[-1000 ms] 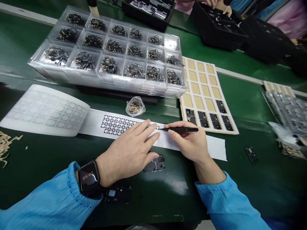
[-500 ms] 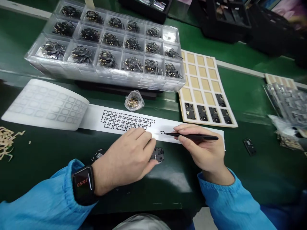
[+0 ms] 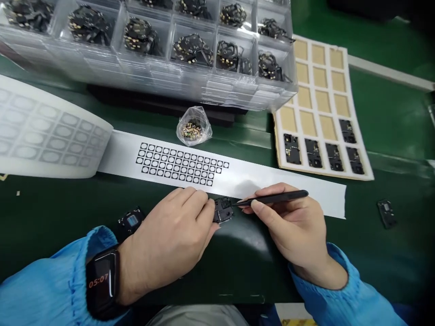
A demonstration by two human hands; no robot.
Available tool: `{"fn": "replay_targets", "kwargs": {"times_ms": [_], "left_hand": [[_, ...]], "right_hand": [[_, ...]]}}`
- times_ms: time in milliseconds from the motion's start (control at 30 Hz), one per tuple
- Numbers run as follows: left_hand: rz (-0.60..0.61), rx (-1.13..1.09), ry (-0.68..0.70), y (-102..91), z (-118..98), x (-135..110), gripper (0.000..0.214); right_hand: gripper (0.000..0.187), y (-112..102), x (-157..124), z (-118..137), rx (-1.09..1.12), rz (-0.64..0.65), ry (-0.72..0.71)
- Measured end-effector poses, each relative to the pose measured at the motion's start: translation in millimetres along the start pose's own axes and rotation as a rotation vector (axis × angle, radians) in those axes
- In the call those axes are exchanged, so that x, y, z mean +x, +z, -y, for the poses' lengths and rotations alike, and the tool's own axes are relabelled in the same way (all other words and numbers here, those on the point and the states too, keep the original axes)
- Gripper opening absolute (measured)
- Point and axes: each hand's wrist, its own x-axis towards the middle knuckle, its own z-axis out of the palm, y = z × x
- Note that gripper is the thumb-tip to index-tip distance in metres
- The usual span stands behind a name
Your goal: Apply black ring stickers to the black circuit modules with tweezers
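Note:
My left hand (image 3: 166, 240) is closed around a small black electronic module (image 3: 222, 213), its right end sticking out past my thumb and fingertips. Black tweezers (image 3: 282, 197) lie in the pinch of my right hand (image 3: 295, 231), with their tips touching or just over the module's upper right part. Whether the small square frame sticker is still at the tips is too small to tell. Behind my hands runs a white backing strip (image 3: 261, 183) bearing rows of black square stickers with round openings (image 3: 180, 164). Another black module (image 3: 131, 220) lies beside my left wrist.
A clear compartment box (image 3: 163, 81) with black flex parts stands at the back. In front of it sits a small plastic bag (image 3: 194, 129) of tiny metallic pieces. A white-framed tray (image 3: 356, 104) holds several black modules. One loose black part (image 3: 386, 213) lies far right.
My right hand has brought the tweezers from above the white strip, where they held a small square frame sticker, down to the module. The camera view has moved closer.

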Motion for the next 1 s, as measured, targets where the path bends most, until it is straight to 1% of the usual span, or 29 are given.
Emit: {"fn": "replay_targets", "kwargs": {"times_ms": [100, 200, 367, 700, 1000], "left_hand": [[-0.014, -0.009, 0.002, 1.4, -0.3, -0.8, 0.023], [0.008, -0.019, -0.001, 1.6, -0.2, -1.4, 0.025], [0.025, -0.026, -0.005, 0.5, -0.7, -1.6, 0.024], [0.047, -0.063, 0.009, 1.6, 0.7, -0.9, 0.024], [0.044, -0.061, 0.009, 1.2, 0.5, -1.5, 0.022]], "right_hand": [[0.010, 2.3, 0.9, 5.5, -0.075, -0.013, -0.037], [0.007, 4.6, 1.4, 9.3, -0.115, -0.022, -0.061], [0.008, 4.8, -0.6, 7.8, -0.163, -0.035, -0.090], [0.006, 3.4, -3.1, 6.4, -0.232, -0.024, -0.089], [0.005, 2.2, -3.6, 6.1, -0.231, -0.031, -0.072]]}}
